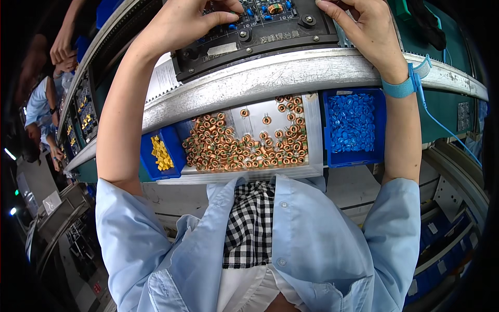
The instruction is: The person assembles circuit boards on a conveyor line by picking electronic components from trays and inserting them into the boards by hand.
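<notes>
My left hand (pixel 189 21) is over a black soldering fixture (pixel 270 44) at the top of the view. Its thumb and fingertips come together low over the circuit board (pixel 254 18) in the fixture; whatever they pinch is too small to make out. Blue disc components (pixel 232 26) and a copper-wound ring coil (pixel 275 8) stand on the board. At the fixture's right edge is my right hand (pixel 366 31), its thumb stretched toward the corner and apart from the fingers, with nothing visible between them. The top edge of the view cuts off some fingers.
Nearer me, behind a metal rail (pixel 270 73), sits a tray (pixel 312 130) of ring coils. A blue bin (pixel 176 140) of yellow parts flanks it left, another bin (pixel 355 160) of blue discs right. A blue wrist strap (pixel 399 89) trails a cord. Co-workers' hands (pixel 62 49) show far left.
</notes>
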The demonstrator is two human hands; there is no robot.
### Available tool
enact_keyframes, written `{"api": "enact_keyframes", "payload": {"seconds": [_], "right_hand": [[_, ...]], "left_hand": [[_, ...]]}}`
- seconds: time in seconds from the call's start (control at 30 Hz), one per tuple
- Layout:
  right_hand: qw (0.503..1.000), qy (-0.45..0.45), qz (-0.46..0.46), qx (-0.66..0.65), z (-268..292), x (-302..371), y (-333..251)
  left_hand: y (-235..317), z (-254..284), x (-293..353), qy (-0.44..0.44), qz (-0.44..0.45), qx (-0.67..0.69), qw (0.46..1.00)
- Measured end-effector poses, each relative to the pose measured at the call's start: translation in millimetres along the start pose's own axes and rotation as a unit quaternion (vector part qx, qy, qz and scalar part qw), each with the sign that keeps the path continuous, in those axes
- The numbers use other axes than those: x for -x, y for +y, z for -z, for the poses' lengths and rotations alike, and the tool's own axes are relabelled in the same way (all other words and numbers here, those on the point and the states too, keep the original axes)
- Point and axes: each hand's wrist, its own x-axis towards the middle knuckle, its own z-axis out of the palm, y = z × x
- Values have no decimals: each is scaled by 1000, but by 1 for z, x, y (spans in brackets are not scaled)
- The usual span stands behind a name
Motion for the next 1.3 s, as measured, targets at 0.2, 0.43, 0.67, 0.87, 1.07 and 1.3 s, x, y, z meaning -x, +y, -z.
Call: {"api": "enact_keyframes", "payload": {"seconds": [0.2, 0.43, 0.67, 0.87, 1.07, 1.3], "right_hand": [[1000, 6, -17, 6, -2, 1, 4], [999, -8, -32, -11, 0, 0, -1], [994, -38, -89, -48, 0, 2, 7], [995, -34, -78, -44, 0, 1, 5], [995, -33, -75, -58, -1, 2, 9], [998, -27, -52, -21, 0, 0, 2]], "left_hand": [[-23, -3, -3, 16, -86, -19, 996], [-9, 7, -7, -50, -41, -6, 998], [-17, 13, -14, -98, -72, -48, 991], [-9, 12, -14, -96, -120, -70, 986], [-4, 4, -3, -38, -72, -91, 993], [5, -9, 5, 51, -34, -51, 997]]}}
